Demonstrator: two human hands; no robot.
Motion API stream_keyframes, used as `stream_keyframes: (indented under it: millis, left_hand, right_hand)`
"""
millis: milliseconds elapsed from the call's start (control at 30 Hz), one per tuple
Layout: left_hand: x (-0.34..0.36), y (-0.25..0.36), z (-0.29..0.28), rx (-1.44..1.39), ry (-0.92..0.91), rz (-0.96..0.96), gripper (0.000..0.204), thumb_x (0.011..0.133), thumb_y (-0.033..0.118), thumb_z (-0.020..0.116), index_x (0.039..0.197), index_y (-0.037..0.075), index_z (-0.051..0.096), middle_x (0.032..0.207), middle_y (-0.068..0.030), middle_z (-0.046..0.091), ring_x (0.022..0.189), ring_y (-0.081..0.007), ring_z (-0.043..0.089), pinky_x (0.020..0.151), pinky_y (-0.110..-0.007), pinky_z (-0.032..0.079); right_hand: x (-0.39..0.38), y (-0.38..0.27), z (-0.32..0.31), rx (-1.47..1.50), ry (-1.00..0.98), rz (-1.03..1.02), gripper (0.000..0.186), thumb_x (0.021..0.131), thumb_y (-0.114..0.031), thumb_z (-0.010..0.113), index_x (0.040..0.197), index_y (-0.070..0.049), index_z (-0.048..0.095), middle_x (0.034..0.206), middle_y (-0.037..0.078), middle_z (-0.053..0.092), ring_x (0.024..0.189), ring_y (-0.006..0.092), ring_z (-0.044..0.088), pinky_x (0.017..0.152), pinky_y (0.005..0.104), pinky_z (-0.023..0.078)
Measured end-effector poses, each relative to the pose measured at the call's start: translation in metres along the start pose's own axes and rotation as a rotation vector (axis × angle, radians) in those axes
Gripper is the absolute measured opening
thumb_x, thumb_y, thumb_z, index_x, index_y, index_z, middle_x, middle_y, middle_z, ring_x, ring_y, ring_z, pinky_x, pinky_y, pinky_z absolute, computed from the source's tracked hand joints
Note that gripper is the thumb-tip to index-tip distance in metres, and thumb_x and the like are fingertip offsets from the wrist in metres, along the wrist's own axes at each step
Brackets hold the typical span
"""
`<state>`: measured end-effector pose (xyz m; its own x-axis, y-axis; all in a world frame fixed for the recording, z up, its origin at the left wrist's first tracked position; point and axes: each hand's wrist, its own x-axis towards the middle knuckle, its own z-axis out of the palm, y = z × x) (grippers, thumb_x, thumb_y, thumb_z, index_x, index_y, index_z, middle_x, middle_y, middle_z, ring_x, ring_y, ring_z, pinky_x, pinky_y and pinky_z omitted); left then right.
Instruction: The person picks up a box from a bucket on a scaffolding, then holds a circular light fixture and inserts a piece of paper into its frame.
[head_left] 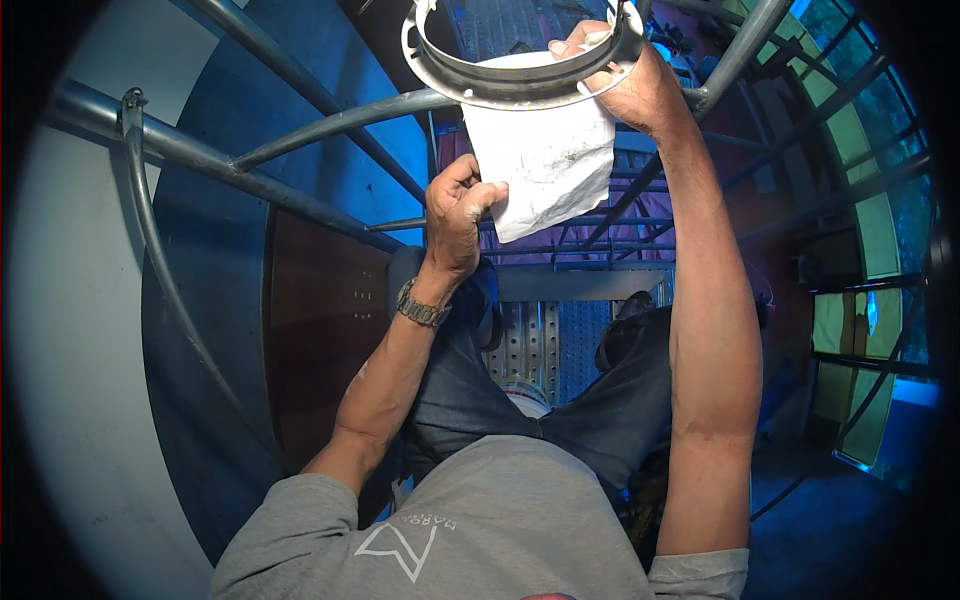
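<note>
My left hand [458, 215] is closed at the left edge of a smudged white sheet [545, 165], which looks like paper; the thumb lies against that edge. The sheet hangs below a round ring [515, 97] with a pale, notched flange and a dark band, near the top of the view. My right hand [640, 90] grips the ring's right side, with fingers reaching over into its opening. Part of the right hand is hidden behind the ring. The sheet's upper part passes behind the ring's front band.
Grey scaffold tubes [330, 125] cross at left, with another tube [745, 50] at upper right. A thin curved bar [165, 260] hangs at the left. Between my legs lies a perforated metal platform [530, 340]. A brown panel [320, 310] stands left of my knee.
</note>
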<state>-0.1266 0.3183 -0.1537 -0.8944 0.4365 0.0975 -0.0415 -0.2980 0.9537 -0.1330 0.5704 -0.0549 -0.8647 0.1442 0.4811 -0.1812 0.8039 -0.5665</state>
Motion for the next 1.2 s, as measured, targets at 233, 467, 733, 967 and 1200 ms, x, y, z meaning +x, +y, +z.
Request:
stream_keyframes:
  millis: [233, 467, 733, 967, 1200]
  left_hand:
    - [-0.001, -0.003, 0.007, -0.051, 0.02, 0.012, 0.026, 0.083, 0.016, 0.067, 0.1, -0.004, 0.068, 0.084, -0.0029, 0.065, 0.075, -0.0065, 0.055, 0.07, -0.022, 0.043]
    - [0.001, -0.001, 0.012, -0.066, 0.027, 0.036, 0.027, 0.084, 0.015, 0.069, 0.102, -0.005, 0.068, 0.085, -0.0034, 0.065, 0.073, -0.0065, 0.056, 0.066, -0.021, 0.044]
    - [0.001, -0.001, 0.014, -0.021, 0.029, 0.044, 0.028, 0.086, 0.016, 0.069, 0.103, -0.006, 0.068, 0.085, -0.0045, 0.065, 0.074, -0.0066, 0.057, 0.067, -0.021, 0.046]
    - [-0.001, -0.002, 0.016, -0.054, 0.018, 0.028, 0.031, 0.086, 0.015, 0.069, 0.106, -0.008, 0.068, 0.091, -0.0094, 0.07, 0.079, -0.0103, 0.063, 0.073, -0.023, 0.051]
    - [-0.003, -0.005, 0.01, -0.078, -0.048, -0.036, 0.034, 0.087, 0.007, 0.068, 0.116, -0.011, 0.066, 0.109, -0.0156, 0.072, 0.098, -0.0183, 0.068, 0.091, -0.03, 0.054]
  right_hand:
    - [0.003, -0.005, -0.004, -0.031, -0.065, 0.073, 0.031, 0.09, -0.037, 0.074, 0.114, -0.018, 0.077, 0.097, 0.009, 0.078, 0.09, 0.0239, 0.075, 0.086, 0.044, 0.056]
    - [-0.001, -0.017, -0.013, -0.04, -0.122, 0.119, 0.031, 0.091, -0.037, 0.074, 0.113, -0.016, 0.077, 0.09, 0.009, 0.078, 0.081, 0.0204, 0.075, 0.079, 0.0423, 0.057]
    - [0.0, 0.001, -0.005, 0.048, -0.09, 0.016, 0.032, 0.09, -0.04, 0.076, 0.109, -0.015, 0.077, 0.069, 0.004, 0.07, 0.066, 0.016, 0.066, 0.071, 0.0408, 0.054]
    - [0.001, 0.006, 0.005, -0.102, 0.003, 0.044, 0.035, 0.088, -0.046, 0.076, 0.105, -0.015, 0.078, 0.066, 0.003, 0.067, 0.066, 0.0174, 0.065, 0.073, 0.0437, 0.054]
    - [0.001, -0.014, -0.005, -0.138, -0.083, 0.142, 0.04, 0.087, -0.048, 0.076, 0.103, -0.012, 0.077, 0.065, 0.004, 0.066, 0.065, 0.0175, 0.064, 0.073, 0.044, 0.053]
